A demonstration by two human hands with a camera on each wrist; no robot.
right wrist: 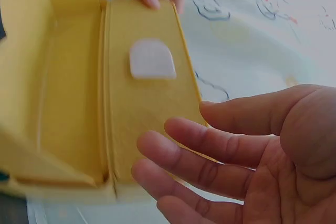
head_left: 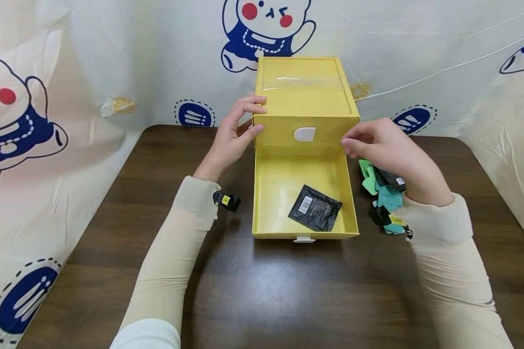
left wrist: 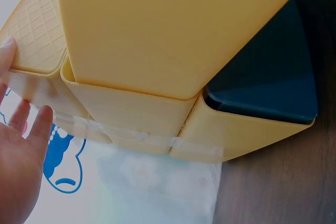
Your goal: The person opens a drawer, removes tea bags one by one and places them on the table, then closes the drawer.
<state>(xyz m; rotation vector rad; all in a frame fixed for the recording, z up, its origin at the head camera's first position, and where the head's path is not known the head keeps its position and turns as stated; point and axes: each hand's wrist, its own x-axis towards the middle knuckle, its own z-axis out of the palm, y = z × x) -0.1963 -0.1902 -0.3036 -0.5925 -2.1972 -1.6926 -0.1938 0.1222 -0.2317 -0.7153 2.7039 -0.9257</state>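
The left hand (head_left: 236, 135) rests its outstretched fingers against the left edge of a yellow plastic drawer box (head_left: 307, 99) on the dark brown wooden worktop (head_left: 262, 295). The right hand (head_left: 388, 148), fingers loosely bent around nothing, is at its right edge. A flat black sachet (head_left: 316, 208) lies inside the pulled-out yellow drawer (head_left: 270, 194).

You can reach into the pulled-out drawer (head_left: 272, 194) from the front or above, though a black packet (head_left: 316, 208) occupies its front right. Behind, the upper yellow compartment (head_left: 279, 131) blocks you, your left hand (head_left: 233, 133) and right hand (head_left: 386, 148) flanking it. A coloured pile (head_left: 389, 196) narrows passage right of the drawer.
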